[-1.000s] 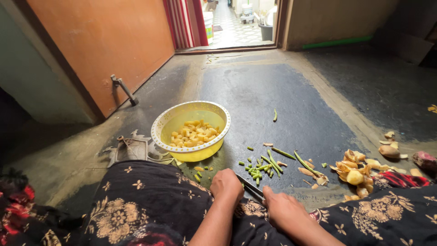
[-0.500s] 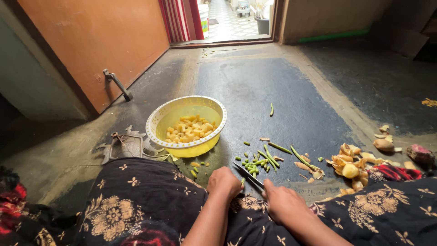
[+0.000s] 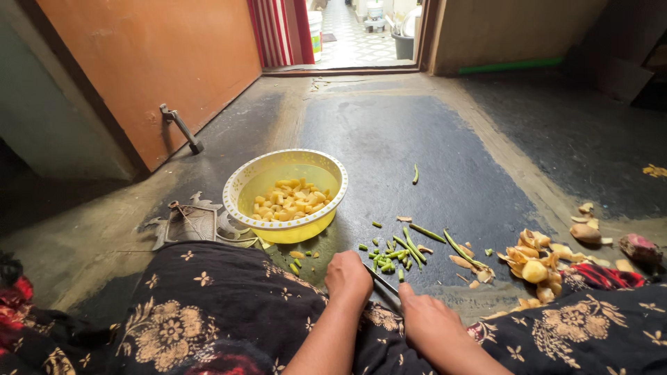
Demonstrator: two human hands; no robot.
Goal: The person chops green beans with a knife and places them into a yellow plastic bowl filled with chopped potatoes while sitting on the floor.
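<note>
Both hands sat at the lower centre: my left hand (image 3: 349, 278) and right hand (image 3: 427, 321) had fingers curled at the knife (image 3: 383, 283), mid-cutting green beans (image 3: 397, 254) on the floor; next, steady slicing seemed needed.

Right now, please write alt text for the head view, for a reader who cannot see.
A seated person's left hand and right hand work at a blade beside cut green beans on the floor; a yellow bowl holds potato pieces.

Both hands (image 3: 389, 298) have drawn closer together, hiding more of the blade (image 3: 383, 281).
</note>
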